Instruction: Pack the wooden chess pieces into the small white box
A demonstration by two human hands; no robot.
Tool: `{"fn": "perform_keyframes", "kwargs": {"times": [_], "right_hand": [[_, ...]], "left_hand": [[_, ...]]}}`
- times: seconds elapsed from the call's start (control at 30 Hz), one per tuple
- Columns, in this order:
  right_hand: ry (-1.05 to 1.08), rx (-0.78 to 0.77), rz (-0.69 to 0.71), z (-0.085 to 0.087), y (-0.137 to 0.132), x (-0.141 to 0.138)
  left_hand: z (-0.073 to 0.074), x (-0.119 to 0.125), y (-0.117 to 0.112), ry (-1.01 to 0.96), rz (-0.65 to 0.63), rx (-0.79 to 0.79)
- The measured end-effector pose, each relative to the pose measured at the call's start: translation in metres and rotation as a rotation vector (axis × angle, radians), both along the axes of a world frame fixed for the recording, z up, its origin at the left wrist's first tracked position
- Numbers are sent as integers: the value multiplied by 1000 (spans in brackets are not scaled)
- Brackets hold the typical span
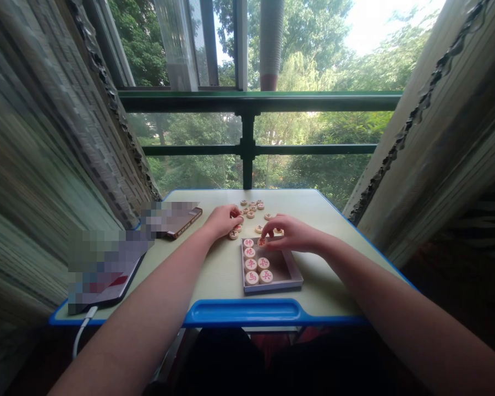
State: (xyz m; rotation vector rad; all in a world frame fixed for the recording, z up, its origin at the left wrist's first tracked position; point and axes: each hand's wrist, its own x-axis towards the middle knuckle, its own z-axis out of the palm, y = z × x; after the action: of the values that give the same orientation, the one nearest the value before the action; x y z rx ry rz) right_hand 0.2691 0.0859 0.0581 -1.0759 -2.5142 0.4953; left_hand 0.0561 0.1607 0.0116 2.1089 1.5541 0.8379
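A shallow grey box (291, 270) lies on the small table (334, 258) in front of me, with several round wooden chess pieces (257, 264) marked in red lined up in its left half. My right hand (291, 232) hovers over the box's far edge, fingers pinched on a red-marked piece (262, 241). My left hand (224, 220) rests on the table left of the box, fingers curled over loose pieces (233, 234). More loose pieces (251, 207) lie scattered beyond both hands.
A dark flat box (184, 220) and a blurred-out device (103, 269) with a white cable (81, 329) lie on the table's left. The blue pen groove (243, 311) runs along the near edge. Curtains hang on both sides; a green window railing (247, 146) stands behind.
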Motion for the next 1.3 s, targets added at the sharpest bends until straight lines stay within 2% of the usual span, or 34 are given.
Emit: {"fn": "perform_keyframes", "kwargs": {"times": [0.2,0.6,0.87,1.07,1.3], "right_hand": [[-86,87,39,-5,1,-3],[-172,218,52,-16,5,-3],[-161,132,65,-17,4,-7],[-131,27,27,-7,2,-3],[-166,3,36,-6,1,-3]], "left_hand": [[2,2,-2,-135,-30,-39],[-1,1,2,-49,-21,-11],[-14,8,10,-155,4,-169],[-18,7,12,-282,-20,-191],[-19,8,13,-280,-21,-202]]}}
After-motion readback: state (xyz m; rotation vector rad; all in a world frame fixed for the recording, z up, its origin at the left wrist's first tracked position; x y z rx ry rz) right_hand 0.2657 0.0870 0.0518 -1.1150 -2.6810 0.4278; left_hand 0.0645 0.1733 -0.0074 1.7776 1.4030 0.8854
